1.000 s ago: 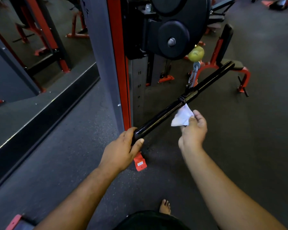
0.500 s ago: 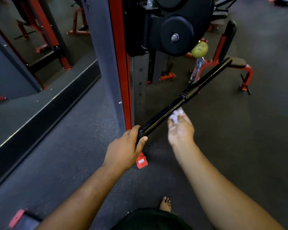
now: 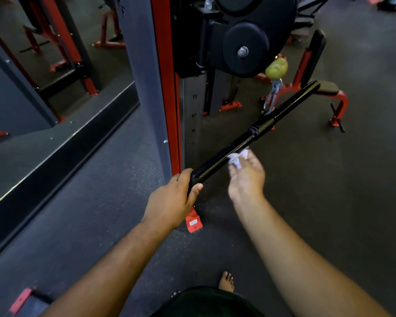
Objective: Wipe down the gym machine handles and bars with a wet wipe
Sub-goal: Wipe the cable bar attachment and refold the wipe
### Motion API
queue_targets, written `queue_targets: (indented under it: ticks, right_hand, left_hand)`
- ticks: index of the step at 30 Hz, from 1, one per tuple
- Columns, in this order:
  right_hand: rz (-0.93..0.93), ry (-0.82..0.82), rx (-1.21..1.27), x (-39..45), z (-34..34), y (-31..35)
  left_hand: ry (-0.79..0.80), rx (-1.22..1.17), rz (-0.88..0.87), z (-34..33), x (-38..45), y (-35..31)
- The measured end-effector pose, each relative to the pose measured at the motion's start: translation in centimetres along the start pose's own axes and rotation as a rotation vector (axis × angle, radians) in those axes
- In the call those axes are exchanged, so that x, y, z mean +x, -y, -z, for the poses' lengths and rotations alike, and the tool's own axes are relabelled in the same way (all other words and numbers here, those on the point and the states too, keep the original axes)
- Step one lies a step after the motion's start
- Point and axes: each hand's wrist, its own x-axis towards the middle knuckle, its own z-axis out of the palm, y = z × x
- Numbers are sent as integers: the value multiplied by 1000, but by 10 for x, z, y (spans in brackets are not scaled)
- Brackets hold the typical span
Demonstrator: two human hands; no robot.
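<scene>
Left hand (image 3: 172,200) grips bar (image 3: 249,138) end; wipe (image 3: 237,157) just beyond.

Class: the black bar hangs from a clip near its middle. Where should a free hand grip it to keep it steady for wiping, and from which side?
Grip the bar at its near end, coming from the left, as the left hand does, fingers wrapped round. It hangs from a clip near its middle, so it would likely swing; an end grip leaves the shaft bare for the right hand with the wipe.
</scene>
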Motion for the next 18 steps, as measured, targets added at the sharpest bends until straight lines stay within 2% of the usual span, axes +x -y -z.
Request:
queue_targets:
  ticks: [2, 5, 7, 9, 11, 13, 15, 18]
  right_hand:
    - [137, -52, -96, 21, -2, 10]
    - [435, 12, -405, 7, 6, -10]
    - [639, 167, -644, -18, 26, -39]
    - [856, 408, -871, -39, 48, -61]
    - [1004, 655, -1033, -53, 64, -72]
    - [1036, 781, -1071, -57, 69, -66]
    - [1069, 758, -1045, -45, 63, -48]
    - [1090, 553, -1083, -13, 46, -21]
  left_hand:
    - [36, -104, -5, -4, -1, -2]
    - [101, -481, 8, -13, -1, -4]
    - [105, -792, 75, -16, -1, -5]
    - [121, -1009, 154, -15, 0, -3]
    - [146, -1108, 186, -12, 1, 0]
    - [157, -1165, 200, -10, 1, 2]
    - [154, -1178, 192, -10, 2, 5]
    - [176, -1153, 180, -8, 4, 4]
